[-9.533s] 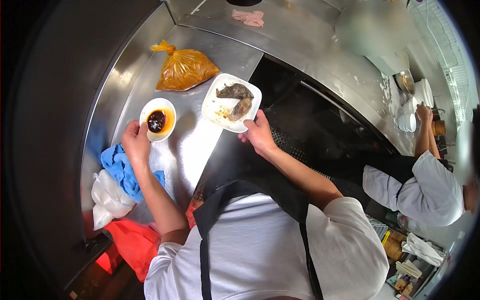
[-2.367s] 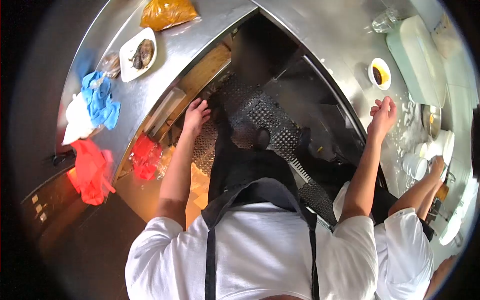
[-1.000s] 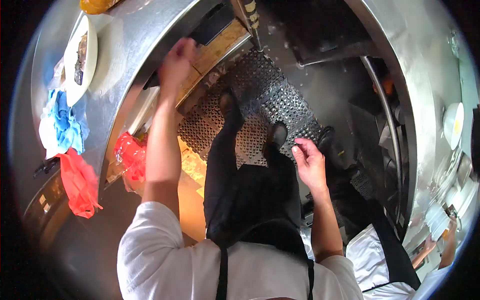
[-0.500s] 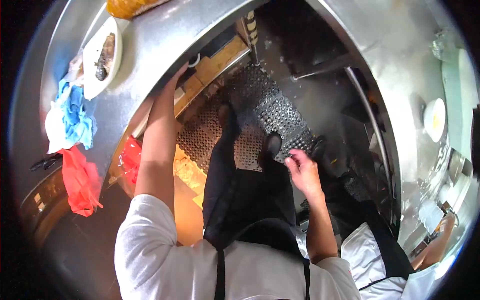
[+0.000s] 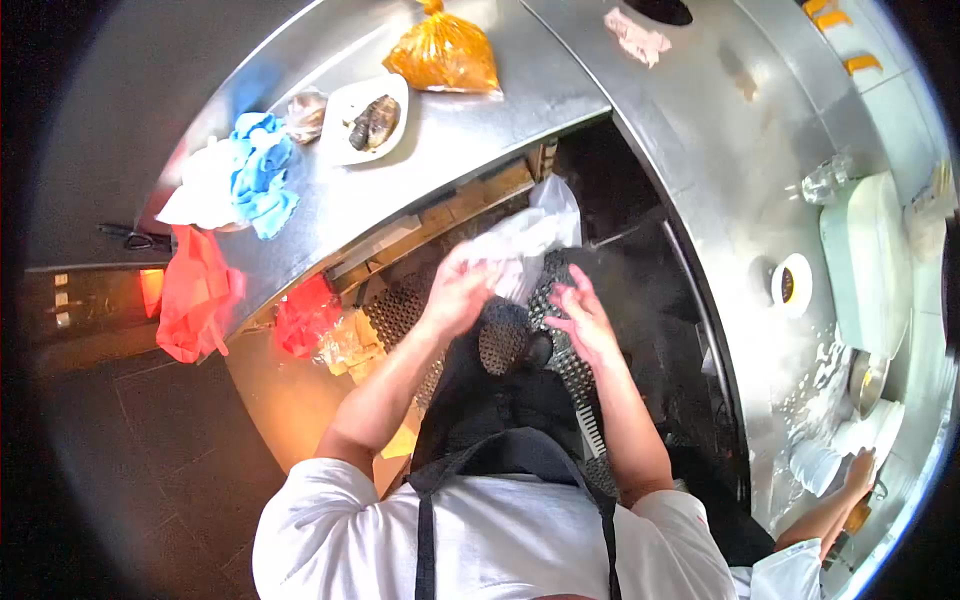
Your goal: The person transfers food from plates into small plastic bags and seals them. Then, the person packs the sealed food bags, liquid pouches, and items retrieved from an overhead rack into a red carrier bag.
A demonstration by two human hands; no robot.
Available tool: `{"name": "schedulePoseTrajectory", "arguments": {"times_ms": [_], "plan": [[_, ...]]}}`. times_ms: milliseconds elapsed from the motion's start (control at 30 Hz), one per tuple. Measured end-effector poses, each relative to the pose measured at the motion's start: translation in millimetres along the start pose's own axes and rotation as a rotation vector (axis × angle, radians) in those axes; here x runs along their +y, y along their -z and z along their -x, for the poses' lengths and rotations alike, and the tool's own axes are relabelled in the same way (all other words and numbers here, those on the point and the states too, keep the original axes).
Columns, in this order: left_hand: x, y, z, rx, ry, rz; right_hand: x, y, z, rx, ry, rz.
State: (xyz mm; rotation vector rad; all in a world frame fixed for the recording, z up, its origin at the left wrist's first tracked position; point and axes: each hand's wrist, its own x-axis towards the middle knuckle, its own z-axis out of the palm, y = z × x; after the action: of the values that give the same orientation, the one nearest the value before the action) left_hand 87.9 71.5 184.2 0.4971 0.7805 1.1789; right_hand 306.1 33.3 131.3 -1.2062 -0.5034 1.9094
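The left hand (image 5: pixel 465 290) grasps a translucent white plastic bag (image 5: pixel 540 225), fingers closed on its near end while the rest spreads out loosely beyond them. The right hand (image 5: pixel 583 318) is released, fingers apart and holding nothing, just beside the bag; whether a fingertip touches it I cannot tell. The bag is in the air in front of the apron, above the studded floor mat (image 5: pixel 395 318) and near the edge of the left-hand surface (image 5: pixel 365 195). On that surface a white dish (image 5: pixel 334 128) bears dark pieces of food (image 5: pixel 378 123), with a knotted bag of orange contents (image 5: pixel 445 55) near it on one side and a blue cloth (image 5: pixel 262 175) on the other. A red bag (image 5: pixel 195 295) hangs at the surface's end. Across the gap, a white bowl (image 5: pixel 804 280) of dark sauce (image 5: pixel 789 287) stands beside a pale green container (image 5: pixel 865 265); farther down, a co-worker's hand (image 5: pixel 862 468) is near stacked white cups (image 5: pixel 815 466)
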Motion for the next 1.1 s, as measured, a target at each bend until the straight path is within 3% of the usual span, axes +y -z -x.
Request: {"name": "schedulePoseTrajectory", "arguments": {"times_ms": [67,167,300,400,500,633,733,800,867,1000,1100], "plan": [[18.3,-19.2,23.0,0.004,0.013,0.088,-11.3,-28.0,-0.6,-0.106,-0.009,-0.329],[54.9,-27.7,45.1,0.045,0.042,0.044,-31.2,-60.5,-1.5,-0.276,0.065,-0.466],[106.9,13.3,54.0,0.092,-0.114,-0.038,-75.8,-107.2,6.3,-0.309,0.291,-0.51],[139.9,42.6,58.0,0.083,-0.163,-0.024,-83.2,-129.2,3.4,-0.371,0.274,-0.481],[167.6,58.6,60.9,0.078,-0.244,0.054,-89.7,-156.1,-5.8,-0.355,0.34,-0.358],[197.1,110.0,60.2,0.114,-0.137,0.036,-83.9,-181.2,-28.3,-0.183,0.383,-0.099],[211.4,150.2,51.6,0.299,-0.135,-0.15,-78.9,-197.5,-45.9,-0.075,0.386,0.05],[220.7,169.8,51.3,0.338,-0.142,-0.285,-75.4,-220.8,-52.7,-0.048,0.342,-0.061],[227.8,190.0,49.9,0.331,-0.148,-0.24,-75.8,-243.2,-51.3,-0.028,0.274,-0.08],[253.5,212.3,58.4,0.22,-0.13,-0.131,-71.0,-253.0,-76.5,-0.008,0.358,0.213],[277.0,210.0,71.2,0.042,0.034,0.294,-78.7,-253.6,-92.2,-0.119,0.335,0.331]]}}
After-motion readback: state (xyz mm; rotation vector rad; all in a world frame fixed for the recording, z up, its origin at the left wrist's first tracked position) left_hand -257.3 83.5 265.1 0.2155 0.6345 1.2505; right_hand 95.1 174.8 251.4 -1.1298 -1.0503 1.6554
